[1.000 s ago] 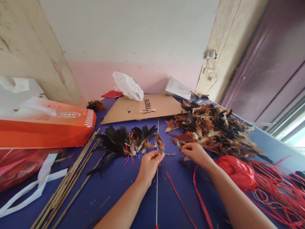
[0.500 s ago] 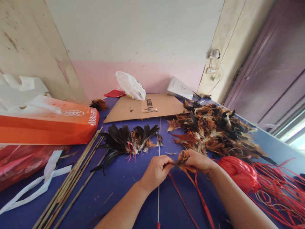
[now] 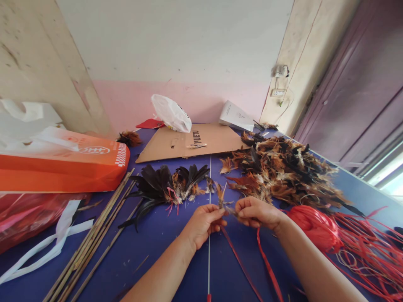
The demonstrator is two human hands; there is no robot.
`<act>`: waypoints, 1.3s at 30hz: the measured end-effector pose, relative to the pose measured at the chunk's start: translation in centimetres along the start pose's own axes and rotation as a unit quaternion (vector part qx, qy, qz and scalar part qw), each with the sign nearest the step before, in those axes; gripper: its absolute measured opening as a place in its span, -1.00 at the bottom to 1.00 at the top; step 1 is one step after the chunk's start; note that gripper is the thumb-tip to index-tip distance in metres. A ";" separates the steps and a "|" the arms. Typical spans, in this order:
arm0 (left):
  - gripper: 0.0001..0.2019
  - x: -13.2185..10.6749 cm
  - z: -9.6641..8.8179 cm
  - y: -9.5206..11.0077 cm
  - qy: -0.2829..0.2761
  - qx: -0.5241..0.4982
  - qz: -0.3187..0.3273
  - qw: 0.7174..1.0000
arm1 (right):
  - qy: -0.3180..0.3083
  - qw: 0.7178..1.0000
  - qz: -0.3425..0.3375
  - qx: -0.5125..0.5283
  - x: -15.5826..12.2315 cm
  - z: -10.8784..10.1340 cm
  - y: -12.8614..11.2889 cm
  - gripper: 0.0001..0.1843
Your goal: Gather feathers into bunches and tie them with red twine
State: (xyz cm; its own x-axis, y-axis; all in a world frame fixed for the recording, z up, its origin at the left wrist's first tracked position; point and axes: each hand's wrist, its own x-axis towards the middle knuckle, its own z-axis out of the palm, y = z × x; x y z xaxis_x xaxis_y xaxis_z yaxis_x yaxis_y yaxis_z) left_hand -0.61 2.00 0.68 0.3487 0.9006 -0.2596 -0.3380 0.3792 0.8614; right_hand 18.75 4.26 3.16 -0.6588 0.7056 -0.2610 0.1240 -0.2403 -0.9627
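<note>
Between thumb and fingers my left hand pinches a small brown feather, its tip pointing up. Close by on the right, my right hand is closed on another, greyish feather, mostly covered by the fingers. Red plastic ribbon trails down from beneath both hands toward the near edge; whether a hand grips it I cannot tell. Beyond my hands lie tied bunches of black feathers. A heap of brown and black feathers spreads out to the right.
A red ribbon bundle lies beside my right forearm. Thin sticks, an orange bag and white straps are on the left. Flat cardboard, a white plastic bag and a white box are at the back.
My hands have drawn slightly apart. The brown feather now stands upright in my left hand; before, brown feathers were bunched between both hands and hung below the right.
</note>
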 end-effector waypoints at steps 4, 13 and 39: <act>-0.86 -0.2 -0.3 1.2 0.008 0.128 0.118 0.985 | -0.009 1.000 0.012 -0.021 -0.1 0.1 0.0 -0.92; -0.85 -0.4 0.3 0.4 -0.057 0.151 0.066 0.985 | -0.011 0.999 0.016 -0.039 0.0 0.5 -0.1 -0.92; -0.90 0.2 -0.7 0.1 -0.036 -0.128 -0.106 0.985 | 0.206 0.975 -0.053 -0.068 0.9 3.0 -0.9 -0.77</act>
State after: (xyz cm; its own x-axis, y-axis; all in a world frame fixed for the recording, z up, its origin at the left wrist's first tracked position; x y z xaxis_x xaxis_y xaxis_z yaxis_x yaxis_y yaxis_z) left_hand -1.15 2.35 0.42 0.4929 0.7817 -0.3820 -0.4571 0.6063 0.6508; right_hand 15.79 3.15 4.01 -0.3234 0.9361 -0.1383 0.1867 -0.0801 -0.9791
